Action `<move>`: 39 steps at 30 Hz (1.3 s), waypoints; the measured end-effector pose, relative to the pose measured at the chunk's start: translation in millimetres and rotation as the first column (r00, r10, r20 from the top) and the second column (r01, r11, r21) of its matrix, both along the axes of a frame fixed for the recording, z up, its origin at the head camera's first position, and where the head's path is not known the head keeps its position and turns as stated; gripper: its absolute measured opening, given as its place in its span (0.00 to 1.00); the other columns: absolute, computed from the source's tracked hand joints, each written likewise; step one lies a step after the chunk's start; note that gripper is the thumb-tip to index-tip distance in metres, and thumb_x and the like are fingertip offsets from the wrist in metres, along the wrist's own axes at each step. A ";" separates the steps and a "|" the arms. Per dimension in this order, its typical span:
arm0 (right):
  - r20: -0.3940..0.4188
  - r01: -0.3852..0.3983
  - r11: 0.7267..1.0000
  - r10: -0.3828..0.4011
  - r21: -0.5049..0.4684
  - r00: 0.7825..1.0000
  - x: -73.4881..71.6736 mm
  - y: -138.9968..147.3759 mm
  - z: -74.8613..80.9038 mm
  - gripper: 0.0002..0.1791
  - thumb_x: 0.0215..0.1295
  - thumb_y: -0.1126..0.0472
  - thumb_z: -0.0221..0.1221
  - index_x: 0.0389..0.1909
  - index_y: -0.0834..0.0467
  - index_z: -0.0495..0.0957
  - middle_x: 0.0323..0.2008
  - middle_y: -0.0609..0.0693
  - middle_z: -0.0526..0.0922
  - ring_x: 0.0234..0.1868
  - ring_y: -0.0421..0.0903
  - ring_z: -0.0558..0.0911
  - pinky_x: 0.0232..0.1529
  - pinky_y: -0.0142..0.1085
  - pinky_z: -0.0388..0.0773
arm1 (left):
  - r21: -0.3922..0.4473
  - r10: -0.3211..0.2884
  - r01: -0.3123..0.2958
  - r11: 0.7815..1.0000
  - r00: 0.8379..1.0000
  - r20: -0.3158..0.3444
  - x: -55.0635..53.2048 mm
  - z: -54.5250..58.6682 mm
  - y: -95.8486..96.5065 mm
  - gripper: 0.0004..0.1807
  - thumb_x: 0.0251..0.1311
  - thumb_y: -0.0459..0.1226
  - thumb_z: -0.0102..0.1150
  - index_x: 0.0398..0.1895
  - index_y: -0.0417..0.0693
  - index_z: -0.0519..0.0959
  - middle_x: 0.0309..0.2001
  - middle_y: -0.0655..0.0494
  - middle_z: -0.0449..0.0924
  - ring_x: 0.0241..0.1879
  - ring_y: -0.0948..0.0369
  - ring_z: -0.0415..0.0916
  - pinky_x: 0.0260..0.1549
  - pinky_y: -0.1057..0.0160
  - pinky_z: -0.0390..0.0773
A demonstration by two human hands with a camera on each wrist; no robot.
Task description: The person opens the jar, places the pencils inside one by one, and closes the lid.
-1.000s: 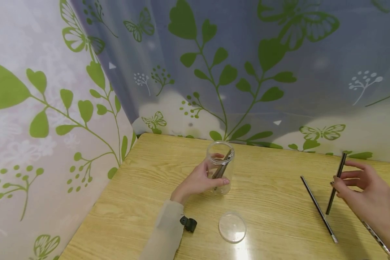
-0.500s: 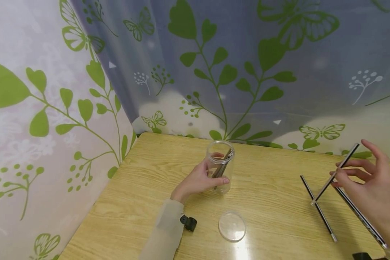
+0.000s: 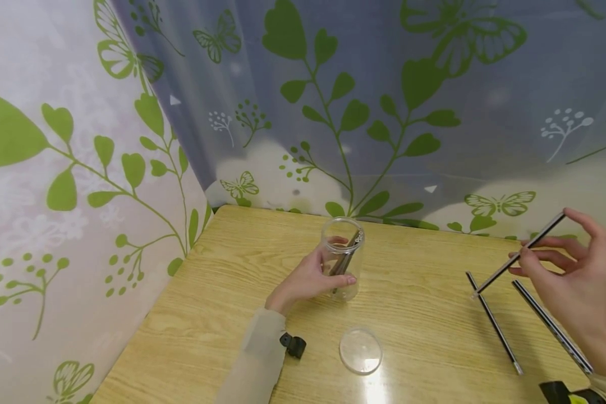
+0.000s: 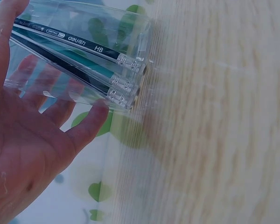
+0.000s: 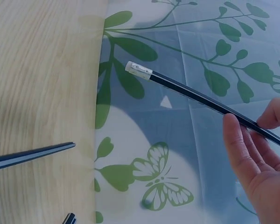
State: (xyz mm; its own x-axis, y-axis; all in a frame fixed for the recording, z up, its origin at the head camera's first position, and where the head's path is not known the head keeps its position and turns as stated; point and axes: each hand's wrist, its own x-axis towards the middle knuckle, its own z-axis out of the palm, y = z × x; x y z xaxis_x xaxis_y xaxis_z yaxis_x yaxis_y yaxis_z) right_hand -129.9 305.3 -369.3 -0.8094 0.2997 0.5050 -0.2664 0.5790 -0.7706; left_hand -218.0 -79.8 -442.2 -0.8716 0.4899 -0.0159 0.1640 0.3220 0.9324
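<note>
You can read "deli得力" and "HB" in pale print on a dark pencil inside the jar; the smaller lettering farther along it is too fine to make out. Your right hand pinches a slim black-and-silver pencil between thumb and fingers, holding it raised off the light wood-grain surface. Its long axis slants: the eraser end points down to your left, and the other end points up to your right, by your index fingertip. Your left hand grips a clear, round-walled jar, which stands upright on the surface with its mouth uncovered. In it lean at least three pencils, their silver ferrules bunched at the base. A clear, round lid lies flat, just in front of the jar. Near your right hand, a dark striped pencil lies on the surface with its ferrule end towards you. More striped pencil length shows beside it, running alongside your right wrist; the count there is unclear.
</note>
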 end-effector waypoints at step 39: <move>-0.454 -0.306 0.853 0.094 -0.422 0.886 -13.4 -37.1 36.0 0.35 0.64 0.75 0.61 0.71 0.58 0.62 0.39 0.51 0.78 0.34 0.40 0.87 0.37 0.28 0.86 | 0.019 -0.004 0.004 1.000 1.000 0.022 1.2 -0.2 -0.1 0.45 0.59 0.49 0.74 0.77 0.68 0.61 0.72 0.60 0.73 0.71 0.54 0.69 0.62 0.47 0.74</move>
